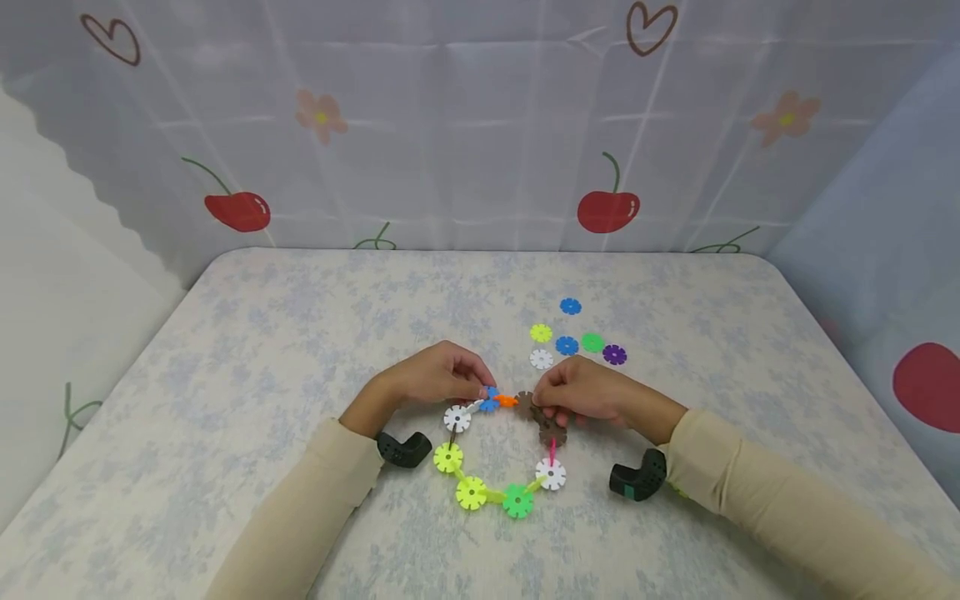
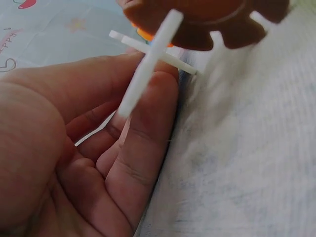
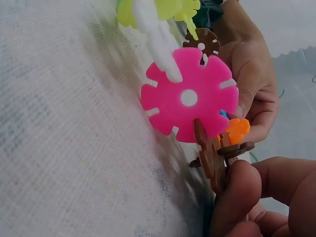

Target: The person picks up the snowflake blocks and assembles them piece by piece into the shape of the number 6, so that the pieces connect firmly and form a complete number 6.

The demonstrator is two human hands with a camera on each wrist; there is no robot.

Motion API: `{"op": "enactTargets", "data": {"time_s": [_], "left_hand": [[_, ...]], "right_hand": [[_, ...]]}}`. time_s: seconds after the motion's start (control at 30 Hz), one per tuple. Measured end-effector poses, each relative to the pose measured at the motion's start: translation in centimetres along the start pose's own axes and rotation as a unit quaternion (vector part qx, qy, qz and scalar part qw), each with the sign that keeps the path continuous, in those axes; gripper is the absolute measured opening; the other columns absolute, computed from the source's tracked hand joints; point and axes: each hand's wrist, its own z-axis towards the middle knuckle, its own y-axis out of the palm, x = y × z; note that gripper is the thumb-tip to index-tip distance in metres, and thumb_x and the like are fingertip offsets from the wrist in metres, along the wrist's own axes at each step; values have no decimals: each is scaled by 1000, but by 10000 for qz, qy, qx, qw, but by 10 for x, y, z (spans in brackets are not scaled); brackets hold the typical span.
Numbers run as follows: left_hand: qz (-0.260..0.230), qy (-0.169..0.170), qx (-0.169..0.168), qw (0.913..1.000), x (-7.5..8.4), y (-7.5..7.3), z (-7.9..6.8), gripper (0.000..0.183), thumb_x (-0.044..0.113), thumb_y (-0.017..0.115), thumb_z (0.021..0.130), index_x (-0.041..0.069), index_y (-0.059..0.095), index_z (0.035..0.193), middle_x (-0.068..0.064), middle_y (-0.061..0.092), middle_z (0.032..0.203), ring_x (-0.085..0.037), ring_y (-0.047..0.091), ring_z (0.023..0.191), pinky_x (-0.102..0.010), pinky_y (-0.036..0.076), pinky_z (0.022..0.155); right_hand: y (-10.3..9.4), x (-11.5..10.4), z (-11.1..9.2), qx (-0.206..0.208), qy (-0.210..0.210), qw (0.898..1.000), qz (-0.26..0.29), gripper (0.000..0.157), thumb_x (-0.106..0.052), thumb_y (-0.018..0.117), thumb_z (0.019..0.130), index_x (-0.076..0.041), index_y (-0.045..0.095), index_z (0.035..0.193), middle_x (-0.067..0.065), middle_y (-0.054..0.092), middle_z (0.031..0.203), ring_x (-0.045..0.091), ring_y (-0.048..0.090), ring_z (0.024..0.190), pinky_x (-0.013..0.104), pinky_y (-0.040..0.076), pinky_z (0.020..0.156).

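Tabletop, discs in 2 pinching hands

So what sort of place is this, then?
Probably an indoor play or craft corner: there's a pale patterned table, a cherry-printed backdrop behind it, and a chain of colourful slotted discs between the person's hands.

Six loose discs, one disc chain, two wrist devices.

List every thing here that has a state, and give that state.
Chain, curved in a ring; full closure unclear
Left hand, pinching it at a blue disc
Right hand, pinching a brown disc
Pink disc, on edge, slotted into the chain
Loose discs, lying flat
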Motion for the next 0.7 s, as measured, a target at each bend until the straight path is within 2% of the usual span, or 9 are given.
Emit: {"op": "enactTargets", "data": {"time_s": [0.13, 0.43, 0.6, 0.7], "left_hand": [[-70, 62, 1, 10000, 1, 0, 0, 12, 1, 69, 95, -5, 73, 105, -7, 69, 77, -16, 57, 66, -30, 50, 65], [-274, -17, 103, 9996, 0, 0, 1, 11, 0, 69, 94, -4, 73, 103, -9, 69, 78, -16, 60, 66, -29, 53, 66], [-88, -2, 51, 9999, -1, 1, 2, 11, 1, 68, 95, -3, 73, 104, -7, 68, 78, -16, 58, 67, -29, 51, 66], [194, 9, 28, 9998, 0, 3, 3, 13, 4, 66, 98, 0, 73, 107, -5, 67, 79, -16, 57, 68, -30, 50, 67]], "right_hand": [[2, -1, 0, 58, -83, 9999, 83, 15, -11, 64, 98, -3, 70, 87, 4, 61, 71, 11, 55, 60, 22, 40, 52], [9, 0, 3, 411, -135, 9988, 238, 17, -9, 63, 96, -4, 68, 81, 3, 59, 68, 12, 54, 61, 24, 47, 56], [7, 2, 4, 368, -104, 9991, 201, 18, -11, 65, 96, -4, 68, 80, 4, 59, 68, 12, 55, 60, 24, 48, 57], [3, 4, 2, 335, -33, 9994, 127, 19, -14, 67, 96, -5, 68, 80, 4, 60, 69, 12, 54, 58, 24, 47, 55]]}}
